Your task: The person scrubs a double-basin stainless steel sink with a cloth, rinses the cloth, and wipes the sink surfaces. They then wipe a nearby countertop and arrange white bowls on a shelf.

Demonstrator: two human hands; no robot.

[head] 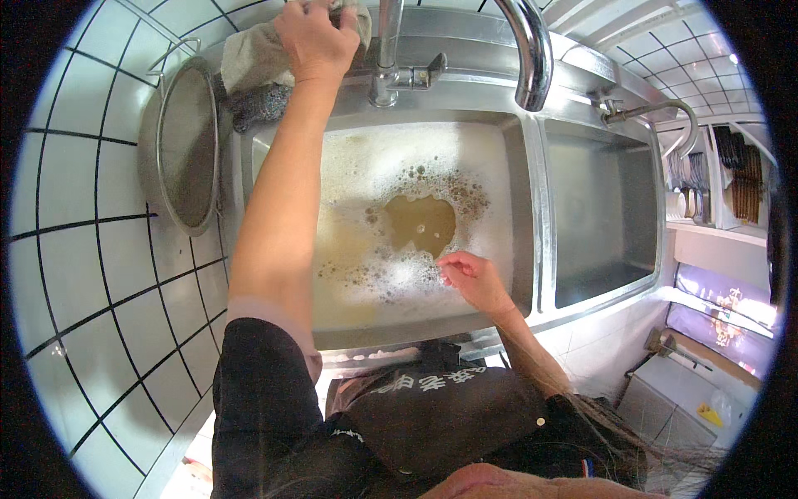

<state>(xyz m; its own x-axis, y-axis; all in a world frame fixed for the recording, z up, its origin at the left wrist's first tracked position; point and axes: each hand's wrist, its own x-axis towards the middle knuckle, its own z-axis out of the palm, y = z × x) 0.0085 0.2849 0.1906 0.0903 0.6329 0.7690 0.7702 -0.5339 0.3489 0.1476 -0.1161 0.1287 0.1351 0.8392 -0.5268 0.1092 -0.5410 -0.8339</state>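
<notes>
My left hand (pixel 318 37) reaches to the back ledge behind the sink, its fingers curled over a light greyish cloth (pixel 358 28). More pale cloth (pixel 255 59) lies beside that wrist, above a dark, mesh-like scouring pad (pixel 259 105). Loosely bent, my right hand (pixel 474 280) hovers at the foam near the front right of the left basin, with nothing visible in it. Murky brownish water (pixel 421 221) shows through a gap in the white suds (pixel 386 146) filling the stainless steel sink basin (pixel 520 249). Whatever lies under the suds is hidden.
A lever tap (pixel 411 78) and a curved chrome spout (pixel 533 62) rise behind the basin. To the right lies a second steel basin (pixel 601 218) with a smaller tap (pixel 654 112). A large round strainer (pixel 187 146) hangs against the tiled wall (pixel 81 249).
</notes>
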